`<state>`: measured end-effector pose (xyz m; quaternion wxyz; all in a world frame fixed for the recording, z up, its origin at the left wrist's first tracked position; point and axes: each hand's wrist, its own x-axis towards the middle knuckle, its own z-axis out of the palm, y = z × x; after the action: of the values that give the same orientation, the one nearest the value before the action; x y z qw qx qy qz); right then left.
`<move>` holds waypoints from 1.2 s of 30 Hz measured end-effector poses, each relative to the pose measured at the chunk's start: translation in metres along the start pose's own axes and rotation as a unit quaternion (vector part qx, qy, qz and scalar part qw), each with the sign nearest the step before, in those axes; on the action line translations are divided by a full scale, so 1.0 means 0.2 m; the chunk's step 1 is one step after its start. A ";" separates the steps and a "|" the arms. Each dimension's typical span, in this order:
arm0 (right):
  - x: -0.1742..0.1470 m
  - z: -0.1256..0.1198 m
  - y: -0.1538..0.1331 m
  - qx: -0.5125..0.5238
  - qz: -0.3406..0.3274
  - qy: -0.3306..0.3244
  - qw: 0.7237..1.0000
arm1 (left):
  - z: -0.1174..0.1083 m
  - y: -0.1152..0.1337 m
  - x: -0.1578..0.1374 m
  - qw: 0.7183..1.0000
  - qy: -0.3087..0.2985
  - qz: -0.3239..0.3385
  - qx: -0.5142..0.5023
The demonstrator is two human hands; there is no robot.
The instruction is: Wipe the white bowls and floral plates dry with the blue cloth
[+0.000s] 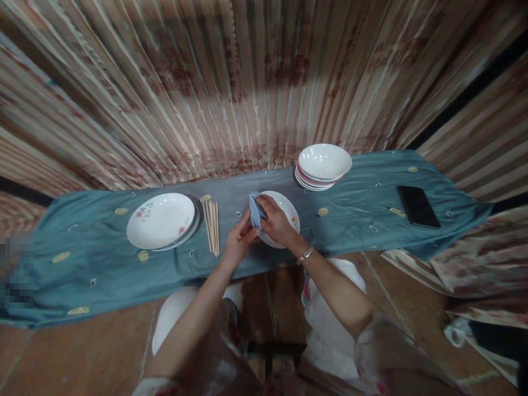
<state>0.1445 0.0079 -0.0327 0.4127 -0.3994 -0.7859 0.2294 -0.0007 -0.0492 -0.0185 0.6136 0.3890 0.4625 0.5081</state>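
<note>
In front of me at the table's middle is a round white dish [290,212] with small orange flowers inside. My right hand [275,219] is closed on a folded light-blue cloth [256,210], pressing it against the dish's left rim. From the left side, my left hand [240,240] grips the same rim, its thumb toward me and its fingers partly hidden behind the cloth. Several wooden chopsticks [212,228] lie side by side just left of my left hand.
A stack of white flowered plates [163,223] stands at the left. Stacked white bowls [325,162] are at the back right. A black phone [418,206] lies near the right end of the green tablecloth [358,214]. A striped curtain [256,82] hangs behind the table.
</note>
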 end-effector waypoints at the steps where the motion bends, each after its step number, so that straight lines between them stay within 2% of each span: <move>1: 0.02 0.00 0.00 -0.019 0.007 -0.003 1.000 | 0.00 0.00 0.00 1.000 -0.001 -0.001 -0.002; 7: 0.12 -0.04 0.07 -0.105 0.053 -0.014 0.993 | 0.00 -0.01 -0.01 1.000 0.001 -0.012 -0.012; 12: 0.14 -0.10 0.16 -0.160 0.086 -0.013 0.983 | -0.01 -0.03 -0.01 1.000 0.009 -0.009 -0.014; 19: 0.07 -0.20 0.17 -0.272 0.203 -0.055 0.939 | 0.00 -0.01 -0.03 1.000 -0.001 -0.009 -0.001; 25: 0.08 -0.22 0.16 -0.303 0.252 -0.079 0.916 | -0.01 -0.02 -0.04 1.000 -0.002 -0.011 -0.002; 30: 0.10 -0.19 0.13 -0.281 0.230 -0.063 0.930 | -0.03 -0.02 -0.05 0.999 0.024 -0.036 -0.009; 36: 0.11 -0.18 0.08 -0.202 0.141 -0.010 0.969 | -0.05 0.01 -0.06 0.998 0.017 -0.061 -0.008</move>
<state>0.1743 0.0360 -0.0140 0.2786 -0.5790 -0.7558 0.1260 -0.0119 -0.0602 -0.0164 0.6387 0.3463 0.4915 0.4802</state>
